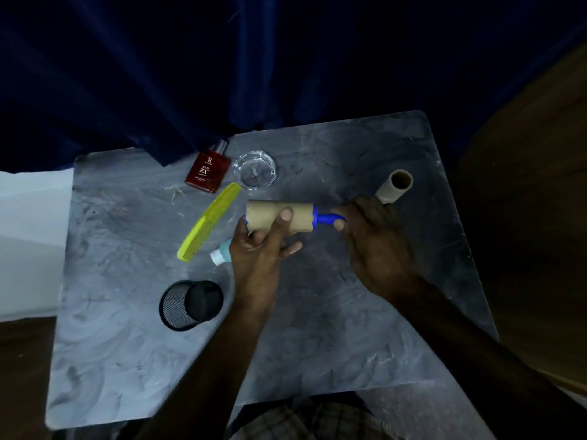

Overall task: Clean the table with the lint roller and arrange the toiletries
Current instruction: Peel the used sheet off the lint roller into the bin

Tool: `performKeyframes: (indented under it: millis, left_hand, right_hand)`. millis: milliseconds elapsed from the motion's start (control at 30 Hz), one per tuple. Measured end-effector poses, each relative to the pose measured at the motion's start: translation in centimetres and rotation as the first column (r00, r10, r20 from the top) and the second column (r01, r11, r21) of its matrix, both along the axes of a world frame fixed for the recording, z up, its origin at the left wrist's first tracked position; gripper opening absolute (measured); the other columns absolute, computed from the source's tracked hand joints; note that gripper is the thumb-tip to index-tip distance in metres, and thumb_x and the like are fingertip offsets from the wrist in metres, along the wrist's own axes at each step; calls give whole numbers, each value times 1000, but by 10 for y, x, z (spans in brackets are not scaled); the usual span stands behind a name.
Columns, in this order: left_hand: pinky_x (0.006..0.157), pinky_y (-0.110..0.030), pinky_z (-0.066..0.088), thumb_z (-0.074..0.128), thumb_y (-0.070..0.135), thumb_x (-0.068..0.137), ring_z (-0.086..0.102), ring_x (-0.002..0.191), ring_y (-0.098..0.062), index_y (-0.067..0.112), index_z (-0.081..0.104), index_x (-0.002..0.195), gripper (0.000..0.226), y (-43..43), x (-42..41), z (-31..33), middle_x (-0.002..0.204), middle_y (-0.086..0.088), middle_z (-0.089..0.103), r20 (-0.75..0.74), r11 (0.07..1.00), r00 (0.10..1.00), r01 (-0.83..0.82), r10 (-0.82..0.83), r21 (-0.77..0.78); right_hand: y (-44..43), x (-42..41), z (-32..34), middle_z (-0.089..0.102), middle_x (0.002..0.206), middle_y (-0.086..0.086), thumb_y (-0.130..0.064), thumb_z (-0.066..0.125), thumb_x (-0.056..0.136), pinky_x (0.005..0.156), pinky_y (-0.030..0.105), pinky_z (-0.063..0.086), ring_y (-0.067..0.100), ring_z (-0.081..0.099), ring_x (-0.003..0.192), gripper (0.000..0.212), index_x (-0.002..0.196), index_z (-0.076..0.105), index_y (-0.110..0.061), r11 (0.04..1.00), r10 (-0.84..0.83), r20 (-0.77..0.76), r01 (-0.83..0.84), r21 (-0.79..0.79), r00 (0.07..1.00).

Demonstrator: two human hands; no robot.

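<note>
Above the grey marbled table (pixel 317 312), just right of the yellow plastic comb (pixel 208 222), the left hand (pixel 257 249) clasps the blue-handled lint roller (pixel 281 217) by its light, stiff cardboard-brown drum while the right hand (pixel 374 242) grips its handle, the better hold.

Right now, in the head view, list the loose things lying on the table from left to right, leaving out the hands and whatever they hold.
Black mesh cup on its side → yellow plastic comb → clear glass ashtray → bare cardboard tube. The red perfume bottle and the small white-capped bottle overlap these in left-right span, so they are left out.
</note>
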State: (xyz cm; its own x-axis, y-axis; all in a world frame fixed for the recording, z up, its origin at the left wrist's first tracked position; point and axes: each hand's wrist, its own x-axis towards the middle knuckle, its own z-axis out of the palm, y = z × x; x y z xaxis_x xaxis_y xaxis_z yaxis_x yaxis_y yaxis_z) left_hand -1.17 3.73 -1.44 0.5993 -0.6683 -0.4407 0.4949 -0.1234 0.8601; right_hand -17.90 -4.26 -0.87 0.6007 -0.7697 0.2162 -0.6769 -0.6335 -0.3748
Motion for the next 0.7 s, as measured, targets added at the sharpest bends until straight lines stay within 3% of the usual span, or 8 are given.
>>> performKeyframes:
  millis: [167, 300, 400, 500, 567, 700]
  left_hand:
    - [74, -34, 70, 76, 17, 91, 82, 90, -10, 5, 63, 133, 46, 20, 7, 25, 97, 8, 83, 12, 998, 1000, -12, 13, -54]
    - [76, -34, 69, 77, 25, 86, 81, 97, -17, -2, 60, 143, 66, 36, 12, 39, 108, 0, 82, 1, 992, 996, -85, 85, -96]
    - [74, -34, 68, 82, 32, 79, 82, 101, -23, -1, 60, 143, 75, 47, 16, 44, 110, -3, 83, 8, 988, 994, -104, 106, -113]
    - [72, -33, 68, 92, 25, 83, 81, 106, -31, 7, 66, 130, 56, 60, 19, 44, 111, -5, 81, 56, 992, 996, -62, 69, -114]
    - [71, -33, 68, 87, 16, 88, 83, 97, -21, 13, 65, 123, 42, 70, 23, 47, 107, 2, 81, 118, 992, 992, -24, 39, -126]
    - [74, -34, 68, 93, 37, 81, 80, 103, -23, 18, 67, 123, 52, 88, 35, 62, 112, -3, 77, 223, 981, 973, -13, 57, -195]
  right_hand:
    - [2, 14, 27, 64, 99, 3, -26, 42, 104, 80, 42, 42, 27, 59, 89, 27, 105, 66, -15, 999, 48, 26, -47, -16, 999]
    - [3, 18, 45, 63, 98, -1, -40, 51, 101, 80, 40, 40, 22, 56, 89, 27, 104, 66, -18, 988, 102, 13, -100, -118, 995]
    - [5, 19, 56, 62, 96, 1, -39, 57, 99, 77, 41, 39, 25, 56, 88, 24, 106, 66, -17, 970, 153, -10, -152, -189, 988]
    - [9, 23, 69, 63, 96, 3, -35, 58, 98, 77, 42, 41, 27, 58, 87, 24, 109, 68, -16, 951, 223, -59, -231, -204, 973]
    - [13, 25, 79, 64, 98, 3, -36, 56, 99, 76, 41, 42, 28, 60, 87, 26, 111, 68, -16, 940, 281, -102, -295, -172, 954]
    - [23, 32, 99, 64, 95, 0, -38, 49, 102, 75, 41, 46, 27, 62, 86, 27, 111, 66, -19, 923, 353, -124, -367, -115, 927]
